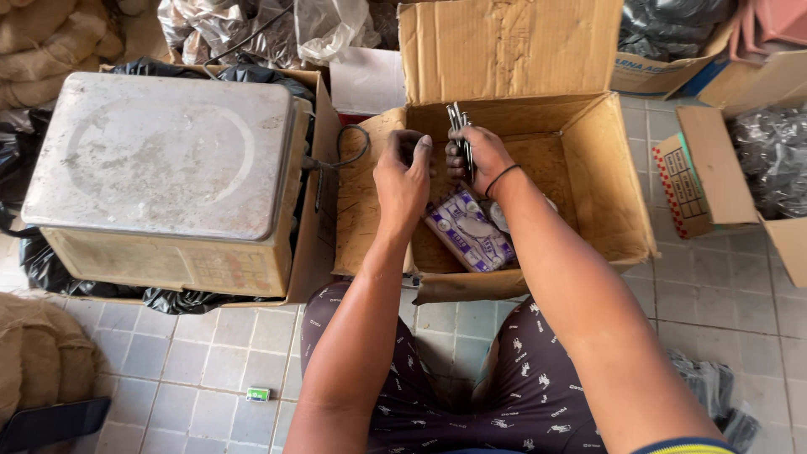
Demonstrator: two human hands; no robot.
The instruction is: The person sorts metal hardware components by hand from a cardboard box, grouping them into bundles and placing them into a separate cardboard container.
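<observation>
An open cardboard box [601,176] stands on the tiled floor in front of my knees. My right hand [479,155], with a dark band on its wrist, grips a bundle of long metal nails [460,126] that points upward over the box. My left hand [403,172] hovers just left of the bundle, fingers curled, palm turned away; I cannot see whether it holds anything. Under both hands, on the box floor, lies a small purple and white packet [466,227].
A worn metal weighing scale [168,168] sits on a box lined with black plastic at the left. More cardboard boxes [714,168] with dark plastic bags stand at the right. Burlap sacks [50,34] lie at far left. A small green item [258,393] lies on the tiles.
</observation>
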